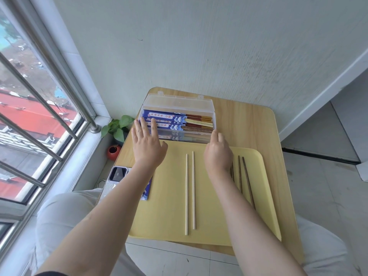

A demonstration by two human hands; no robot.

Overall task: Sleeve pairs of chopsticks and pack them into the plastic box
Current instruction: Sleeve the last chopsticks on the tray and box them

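While hovering at the near edge of the plastic box (178, 102), left hand (146, 143) flat, fingers (153, 126) straight and released over the box's left end. Right hand (218, 152) at the box's right front corner, fingers curled downward; whether gripping the wall cannot be told. Inside the box, blue-sleeved chopsticks (177, 121) stacked lengthwise. On the yellow tray (165, 212) atop the desk (247, 124), pale chopsticks (189, 193) parallel at centre, dark chopsticks (246, 180) rightward.
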